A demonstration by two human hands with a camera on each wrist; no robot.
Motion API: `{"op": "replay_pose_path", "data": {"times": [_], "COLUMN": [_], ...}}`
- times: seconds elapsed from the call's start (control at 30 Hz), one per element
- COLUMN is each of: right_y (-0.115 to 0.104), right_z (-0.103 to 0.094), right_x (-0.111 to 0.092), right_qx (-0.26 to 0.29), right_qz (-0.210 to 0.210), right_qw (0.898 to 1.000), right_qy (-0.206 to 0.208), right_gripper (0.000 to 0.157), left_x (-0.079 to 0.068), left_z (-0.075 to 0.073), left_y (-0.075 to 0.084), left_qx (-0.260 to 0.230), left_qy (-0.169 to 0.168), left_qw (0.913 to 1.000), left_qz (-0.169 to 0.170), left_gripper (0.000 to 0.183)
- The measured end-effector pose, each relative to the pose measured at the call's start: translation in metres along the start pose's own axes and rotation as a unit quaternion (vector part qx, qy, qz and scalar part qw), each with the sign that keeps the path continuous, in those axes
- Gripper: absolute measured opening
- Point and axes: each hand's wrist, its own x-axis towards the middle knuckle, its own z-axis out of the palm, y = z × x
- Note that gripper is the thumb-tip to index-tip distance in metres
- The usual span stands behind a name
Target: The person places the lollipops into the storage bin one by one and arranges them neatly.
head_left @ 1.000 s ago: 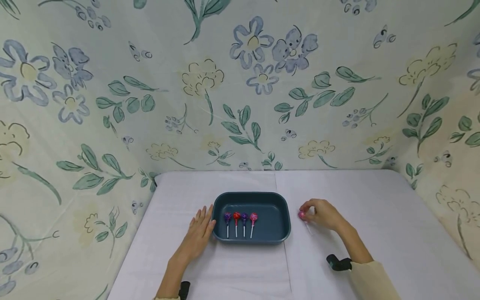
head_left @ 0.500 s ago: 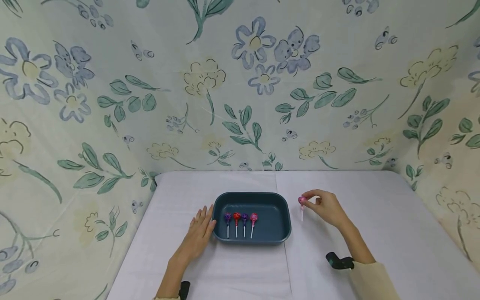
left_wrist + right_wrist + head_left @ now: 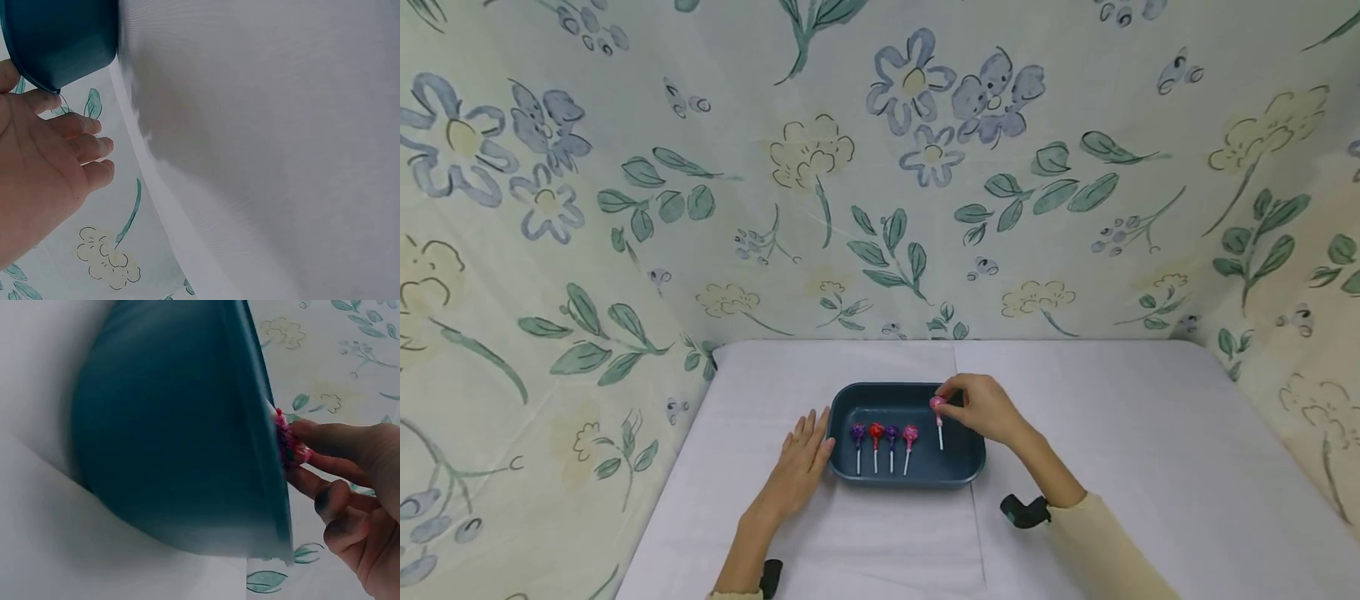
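A dark teal tray (image 3: pixel 964 468) sits on the white table and holds several lollipops (image 3: pixel 883 437) in a row, sticks toward me. My right hand (image 3: pixel 981 408) pinches a pink lollipop (image 3: pixel 937 406) by its head, stick hanging down, over the tray's right part. In the right wrist view the pink lollipop (image 3: pixel 289 441) shows between my fingertips behind the tray's wall (image 3: pixel 169 437). My left hand (image 3: pixel 801 462) lies flat on the table, fingers straight, touching the tray's left side; the left wrist view shows those fingers (image 3: pixel 78 140) beside the tray (image 3: pixel 59 40).
The white table (image 3: pixel 1150 467) is enclosed by a floral cloth backdrop (image 3: pixel 880 167) behind and on both sides. A seam in the table cover (image 3: pixel 976 533) runs from the tray toward me.
My right hand lifted the pink lollipop off the table right of the tray and carried it left, over the tray. The left hand stayed in place.
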Motion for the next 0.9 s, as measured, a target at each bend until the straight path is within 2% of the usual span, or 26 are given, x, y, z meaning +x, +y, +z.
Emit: {"op": "replay_pose_path", "data": {"times": [0.13, 0.23, 0.5, 0.9], "right_y": [-0.007, -0.010, -0.009, -0.009], "right_z": [0.018, 0.028, 0.040, 0.043], "right_x": [0.003, 0.002, 0.001, 0.001], "right_qx": [-0.039, -0.058, -0.072, -0.072], "right_qz": [0.000, 0.008, 0.017, -0.006], "right_qw": [0.998, 0.996, 0.996, 0.996], "right_qy": [-0.046, -0.061, -0.057, -0.046], "right_gripper": [0.013, 0.013, 0.016, 0.021], "left_x": [0.000, 0.001, 0.001, 0.002], "left_z": [0.001, 0.002, 0.000, 0.001], "left_y": [0.000, 0.000, 0.000, -0.001], "left_qx": [0.001, 0.002, 0.006, 0.003], "left_qy": [-0.001, -0.003, -0.002, 0.000], "left_qw": [1.0000, 1.0000, 1.0000, 1.0000], "left_qz": [0.001, 0.000, -0.002, 0.001], "left_gripper": [0.060, 0.060, 0.059, 0.060]}}
